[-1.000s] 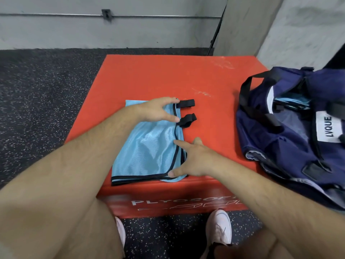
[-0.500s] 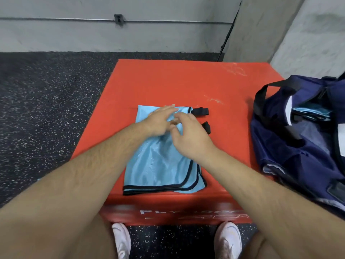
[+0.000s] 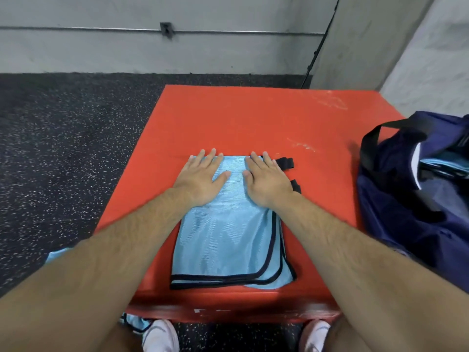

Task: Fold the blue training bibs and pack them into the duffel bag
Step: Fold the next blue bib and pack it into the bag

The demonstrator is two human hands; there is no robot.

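Parted since half a second ago: left hand (image 3: pixel 200 177) and right hand (image 3: pixel 266 182), then bunched fingertip to fingertip at the far edge of the light blue mesh training bib with black trim (image 3: pixel 228 237), now laid side by side with a small gap between the thumbs.

Across the 9 o'clock side, black rubber floor flecked with white (image 3: pixel 63 148). At 12 o'clock, grey concrete wall (image 3: pixel 101 52), thin metal pipe (image 3: pixel 228 32) running along it.

At centre, big red padded box (image 3: pixel 241 118); white lettering on its near face too blurred to read.

At 3 o'clock, over the box's right edge, navy fabric duffel bag (image 3: pixel 406 199), open at the top, black webbing handle (image 3: pixel 368 148) arching up, pale blue cloth (image 3: pixel 441 166) showing inside.

On the box top toward 6 o'clock, the bib, folded into a tall rectangle, near edge at the front lip, layers stepped at its 5 o'clock corner.

Both hands flat on the bib's 12 o'clock end, fingers straight and slightly spread, pressing the cloth down, gripping nothing, fingertips at or just past the far edge.

At 7 o'clock on the floor, more light blue black-trimmed fabric (image 3: pixel 57 255), mostly hidden behind the left forearm.

At 6 o'clock, two white shoes (image 3: pixel 160 336).

At 3 o'clock of the right hand, two short black straps (image 3: pixel 286 163) poking out from the bib's side.
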